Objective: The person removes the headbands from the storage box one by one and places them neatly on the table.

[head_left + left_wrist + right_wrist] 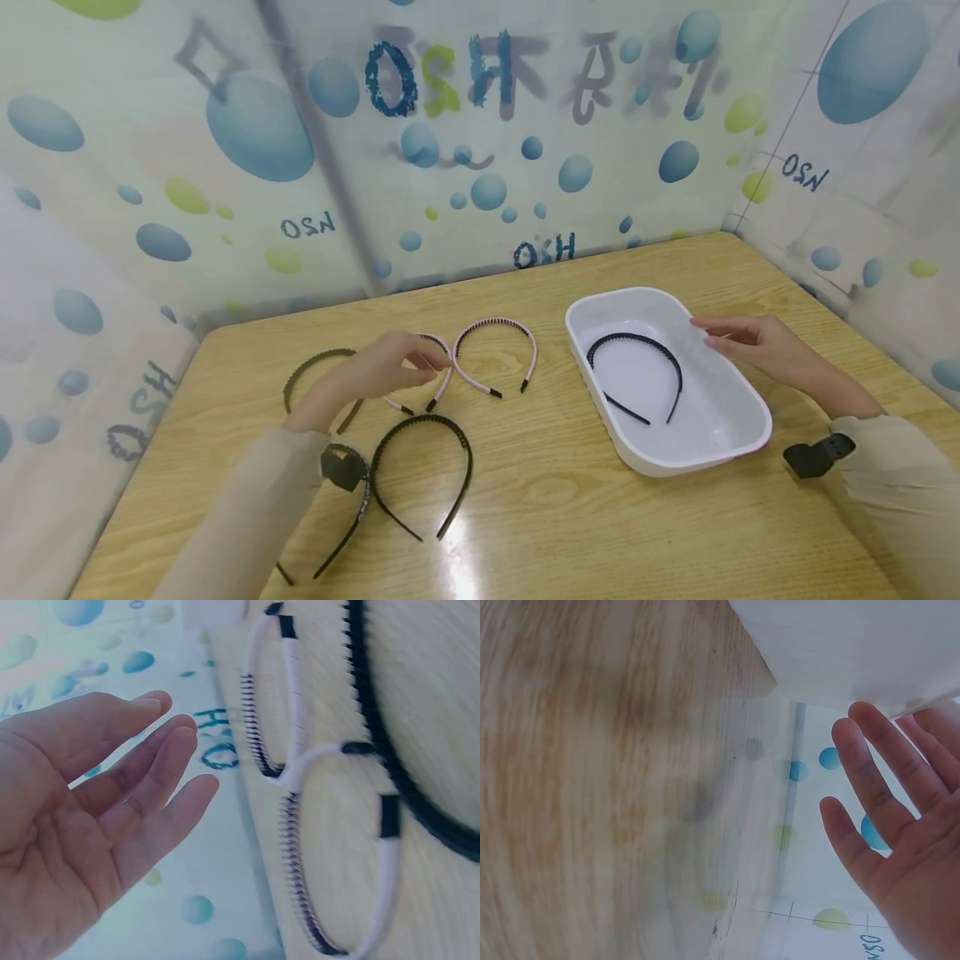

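My left hand (390,367) hovers over two pink headbands, its fingers loosely bent and nothing between them. One pink headband (536,354) lies in full view; the other pink headband (448,379) is partly covered by the hand. At the right, my right hand (765,346) is at the rim of a white plastic bin (738,417). Its fingers (885,750) are spread and fairly straight, with the tips right beside the bin's outer wall. Inside the bin lies a black toothed headband (679,375).
A black headband (468,458) lies on the wooden table (555,533) near the front. Left of it, a dark headband with a speckled band (366,496) is partly behind the left wrist. A brownish headband (303,364) lies farther back. Patterned curtains (487,150) enclose the table.
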Tool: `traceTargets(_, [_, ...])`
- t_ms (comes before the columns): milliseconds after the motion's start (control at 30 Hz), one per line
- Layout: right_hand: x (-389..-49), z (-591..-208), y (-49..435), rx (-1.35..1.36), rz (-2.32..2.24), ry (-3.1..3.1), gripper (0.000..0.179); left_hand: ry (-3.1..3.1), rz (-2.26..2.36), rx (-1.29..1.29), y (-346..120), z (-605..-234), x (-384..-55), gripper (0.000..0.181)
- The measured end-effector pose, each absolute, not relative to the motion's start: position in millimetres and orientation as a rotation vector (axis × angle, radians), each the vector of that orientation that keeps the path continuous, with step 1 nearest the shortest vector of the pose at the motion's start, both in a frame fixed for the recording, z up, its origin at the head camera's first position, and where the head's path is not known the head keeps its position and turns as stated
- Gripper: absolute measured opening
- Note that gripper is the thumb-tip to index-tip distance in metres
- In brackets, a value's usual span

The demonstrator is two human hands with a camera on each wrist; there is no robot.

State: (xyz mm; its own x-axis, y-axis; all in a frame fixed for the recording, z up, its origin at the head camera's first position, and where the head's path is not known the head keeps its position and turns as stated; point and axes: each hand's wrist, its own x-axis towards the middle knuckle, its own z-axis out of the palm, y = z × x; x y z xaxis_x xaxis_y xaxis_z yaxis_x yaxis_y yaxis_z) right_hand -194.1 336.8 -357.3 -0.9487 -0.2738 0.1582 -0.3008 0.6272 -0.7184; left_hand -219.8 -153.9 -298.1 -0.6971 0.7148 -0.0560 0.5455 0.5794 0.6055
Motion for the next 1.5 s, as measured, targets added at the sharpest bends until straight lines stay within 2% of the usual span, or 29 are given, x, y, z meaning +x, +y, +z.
traceTargets(800, [-195, -358, 337, 0.508, 1.270, -2.791, 0.038, 2.363, 0.886, 1.133, -41, -284, -249, 0.024])
traceTargets(1500, [-194, -357, 336, 0.485, 1.253, -2.821, 0.039, 2.275, 0.962, 1.191, 52, -292, -258, 0.023])
